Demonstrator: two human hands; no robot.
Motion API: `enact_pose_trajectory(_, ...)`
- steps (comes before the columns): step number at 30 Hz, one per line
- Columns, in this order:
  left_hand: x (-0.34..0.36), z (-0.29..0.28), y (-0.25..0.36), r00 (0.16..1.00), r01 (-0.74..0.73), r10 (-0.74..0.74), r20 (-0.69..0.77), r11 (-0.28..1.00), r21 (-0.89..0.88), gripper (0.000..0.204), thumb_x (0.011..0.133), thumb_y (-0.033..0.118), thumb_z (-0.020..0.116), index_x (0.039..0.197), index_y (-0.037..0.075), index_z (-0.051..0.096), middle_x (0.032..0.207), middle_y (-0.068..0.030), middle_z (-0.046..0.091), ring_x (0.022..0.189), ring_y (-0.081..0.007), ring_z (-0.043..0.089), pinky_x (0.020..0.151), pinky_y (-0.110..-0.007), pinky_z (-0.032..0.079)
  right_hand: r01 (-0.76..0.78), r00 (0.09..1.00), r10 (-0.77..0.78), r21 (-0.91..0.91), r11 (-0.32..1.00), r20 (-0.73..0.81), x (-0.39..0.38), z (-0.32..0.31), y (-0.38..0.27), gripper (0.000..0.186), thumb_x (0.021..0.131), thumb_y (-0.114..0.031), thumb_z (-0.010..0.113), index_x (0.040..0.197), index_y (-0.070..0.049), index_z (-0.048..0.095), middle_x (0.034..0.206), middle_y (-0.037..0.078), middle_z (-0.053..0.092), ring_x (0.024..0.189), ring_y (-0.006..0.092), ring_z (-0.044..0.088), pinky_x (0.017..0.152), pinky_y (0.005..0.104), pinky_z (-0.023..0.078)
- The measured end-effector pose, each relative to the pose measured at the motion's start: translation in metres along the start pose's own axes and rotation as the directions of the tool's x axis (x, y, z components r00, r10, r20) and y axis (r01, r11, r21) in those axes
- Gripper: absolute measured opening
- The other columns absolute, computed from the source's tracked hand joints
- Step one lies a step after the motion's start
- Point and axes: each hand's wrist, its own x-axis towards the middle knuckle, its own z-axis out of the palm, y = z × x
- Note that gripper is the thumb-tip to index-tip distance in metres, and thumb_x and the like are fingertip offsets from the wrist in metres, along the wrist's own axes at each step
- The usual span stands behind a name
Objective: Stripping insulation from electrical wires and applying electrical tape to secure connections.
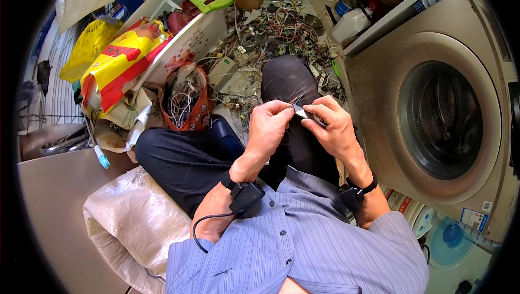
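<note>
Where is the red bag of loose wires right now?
In the head view, the red bag of wires sits left of centre on the floor, beside the person's raised knee.

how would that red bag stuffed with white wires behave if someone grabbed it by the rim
The soft red bag would probably sag and fold, since its rim already slumps unevenly. The white wires are loose and tangled, so some would likely spill or snag. It seems fairly light for its size, though the load below the top layer is hidden.
</note>
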Motion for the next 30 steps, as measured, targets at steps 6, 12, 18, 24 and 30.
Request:
enact_pose_trajectory(6, 0.0, 0.0, 0.0, 1.0, -0.027, 0.028, -0.004, 0.999, 0.034, 0.012, 0.089, 0.008, 0.07, 0.095, -0.001, 0.074, 0.074, 0.0009, 0.066, 0.062, -0.0047, 0.054, 0.054, -0.02, 0.04, 0.016, 0.997, -0.018, 0.036, 0.999, 0.079, 0.006, -0.004, 0.002, 0.03, 0.076, -0.005, 0.082, 0.104, -0.001, 0.072, 0.098, 0.011, 0.066, 0.085, 0.0264, 0.067, 0.075, 0.0345, 0.055)
enact_pose_trajectory(12, -0.001, 0.001, -0.001, 0.999, -0.03, 0.031, -0.033, 0.999, 0.046, 0.011, 0.089, 0.009, 0.071, 0.094, 0.0, 0.074, 0.072, 0.0017, 0.064, 0.06, -0.0043, 0.052, 0.053, -0.02, 0.038, -0.047, 0.999, 0.047, 0.027, 0.999, 0.029, 0.007, 0.002, -0.002, 0.03, 0.075, -0.005, 0.083, 0.103, -0.001, 0.072, 0.098, 0.011, 0.067, 0.084, 0.0266, 0.068, 0.074, 0.0343, 0.055)
enact_pose_trajectory(18, 0.0, -0.004, -0.009, 0.999, -0.045, 0.044, -0.018, 0.999, -0.022, 0.009, 0.088, 0.009, 0.072, 0.092, 0.001, 0.074, 0.071, 0.0023, 0.063, 0.059, -0.0037, 0.051, 0.052, -0.02, 0.036, -0.048, 0.998, 0.045, -0.062, 0.997, -0.042, 0.0, 0.01, -0.01, 0.028, 0.075, -0.006, 0.082, 0.1, -0.004, 0.071, 0.096, 0.011, 0.066, 0.085, 0.0319, 0.067, 0.074, 0.0387, 0.055)
enact_pose_trajectory(24, -0.002, -0.004, -0.009, 0.998, -0.069, 0.069, -0.005, 0.997, -0.037, 0.008, 0.088, 0.008, 0.072, 0.091, 0.001, 0.074, 0.07, 0.0027, 0.063, 0.059, -0.0042, 0.051, 0.053, -0.021, 0.037, 0.038, 0.996, -0.047, -0.125, 0.991, -0.072, -0.003, 0.01, -0.009, 0.029, 0.075, -0.006, 0.081, 0.101, -0.005, 0.07, 0.096, 0.01, 0.065, 0.088, 0.0313, 0.066, 0.076, 0.0394, 0.055)
enact_pose_trajectory(30, -0.004, -0.003, -0.008, 0.997, -0.071, 0.071, 0.009, 0.997, -0.023, 0.009, 0.088, 0.009, 0.072, 0.09, 0.001, 0.074, 0.07, 0.0025, 0.063, 0.058, -0.0044, 0.05, 0.052, -0.021, 0.036, 0.037, 0.998, -0.044, -0.142, 0.989, -0.045, -0.004, 0.004, -0.015, 0.029, 0.075, -0.005, 0.081, 0.102, -0.005, 0.07, 0.097, 0.01, 0.065, 0.088, 0.0313, 0.066, 0.076, 0.0394, 0.055)
